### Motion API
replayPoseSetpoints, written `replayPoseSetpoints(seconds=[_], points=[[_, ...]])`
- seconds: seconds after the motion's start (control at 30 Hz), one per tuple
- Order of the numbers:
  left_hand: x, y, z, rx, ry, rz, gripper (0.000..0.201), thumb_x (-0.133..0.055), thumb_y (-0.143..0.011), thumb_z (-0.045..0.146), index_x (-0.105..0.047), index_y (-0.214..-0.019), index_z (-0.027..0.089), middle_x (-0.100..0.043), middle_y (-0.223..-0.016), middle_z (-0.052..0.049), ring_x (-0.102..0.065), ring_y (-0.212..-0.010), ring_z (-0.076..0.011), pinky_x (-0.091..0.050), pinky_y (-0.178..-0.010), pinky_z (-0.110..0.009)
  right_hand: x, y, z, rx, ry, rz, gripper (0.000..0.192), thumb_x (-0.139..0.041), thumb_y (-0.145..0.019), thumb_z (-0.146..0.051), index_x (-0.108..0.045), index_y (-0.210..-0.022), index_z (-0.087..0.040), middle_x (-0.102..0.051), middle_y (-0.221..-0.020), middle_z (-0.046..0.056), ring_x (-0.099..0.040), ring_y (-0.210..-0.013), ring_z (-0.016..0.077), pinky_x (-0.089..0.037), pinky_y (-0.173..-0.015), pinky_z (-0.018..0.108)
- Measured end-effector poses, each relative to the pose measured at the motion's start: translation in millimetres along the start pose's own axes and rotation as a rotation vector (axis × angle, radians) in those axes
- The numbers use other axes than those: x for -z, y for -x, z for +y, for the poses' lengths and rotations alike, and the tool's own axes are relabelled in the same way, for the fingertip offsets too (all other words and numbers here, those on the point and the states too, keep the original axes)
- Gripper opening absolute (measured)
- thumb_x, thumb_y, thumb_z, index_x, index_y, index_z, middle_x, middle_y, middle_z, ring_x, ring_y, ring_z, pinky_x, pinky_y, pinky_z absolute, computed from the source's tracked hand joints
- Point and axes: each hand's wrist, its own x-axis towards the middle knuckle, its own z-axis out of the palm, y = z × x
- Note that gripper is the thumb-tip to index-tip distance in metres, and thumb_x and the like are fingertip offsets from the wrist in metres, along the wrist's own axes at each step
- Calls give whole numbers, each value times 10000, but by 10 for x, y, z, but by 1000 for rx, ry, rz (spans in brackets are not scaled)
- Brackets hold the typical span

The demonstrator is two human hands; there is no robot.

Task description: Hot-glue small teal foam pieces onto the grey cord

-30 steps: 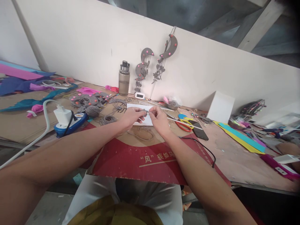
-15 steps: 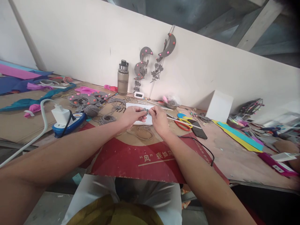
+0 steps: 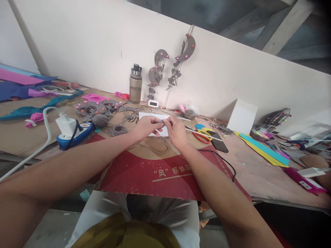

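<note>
Cluttered counter (image 3: 258,172) against a white wall. Your left hand (image 3: 147,126) and right hand (image 3: 176,129) meet over a white card (image 3: 148,117), both pinching one small grey piece (image 3: 160,121) between fingertips. Grey cord (image 3: 117,130) lies left, scissors (image 3: 203,132) and phone (image 3: 219,143) right. Risk: the piece is tiny; a loosened pinch drops it into the clutter.

Scissors (image 3: 203,133) and phone (image 3: 219,143) are crowding my right side; yarn coil (image 3: 117,130) is blocking left; the red cardboard (image 3: 144,172) is lying bare.
</note>
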Motion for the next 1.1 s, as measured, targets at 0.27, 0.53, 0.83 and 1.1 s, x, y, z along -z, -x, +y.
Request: replayPoseSetpoints(seconds=[0.27,0.53,0.83,1.1], points=[[-6,30,65,5,-155,88,212,-646,-731,339,-646,-756,128,-623,-624,-20,-561,-443,-85,-413,-422,-190,-25,-10,-8,-12,5,-18,307,-441,-910,-352,-492,-650,-197,-523,-653,-3,-445,-644,135,-299,-631,265],[-22,-3,40,53,95,131,132,-652,-672,235,-583,-644,126,-582,-622,-24,-535,-517,-89,-453,-450,-214,-22,-2,-22,-101,-170,-48,177,-456,-872,-317,-534,-775,-191,-552,-675,-17,-466,-616,119,-336,-618,244],[-28,1,34,43,71,150,100,-660,-659,197,-598,-660,118,-576,-614,-18,-534,-507,-89,-459,-460,-227,-69,-15,-9,-231,-216,-80,153,-520,-783,-303,-600,-758,-175,-545,-630,-27,-422,-561,103,-327,-571,240],[47,-39,15,63,198,-32,165,-706,-691,226,-657,-757,84,-635,-660,-49,-600,-583,-102,-509,-576,-237,-42,-55,10,-321,-282,-76,110,-515,-710,-262,-573,-689,-171,-495,-589,-42,-395,-550,91,-318,-560,231]])
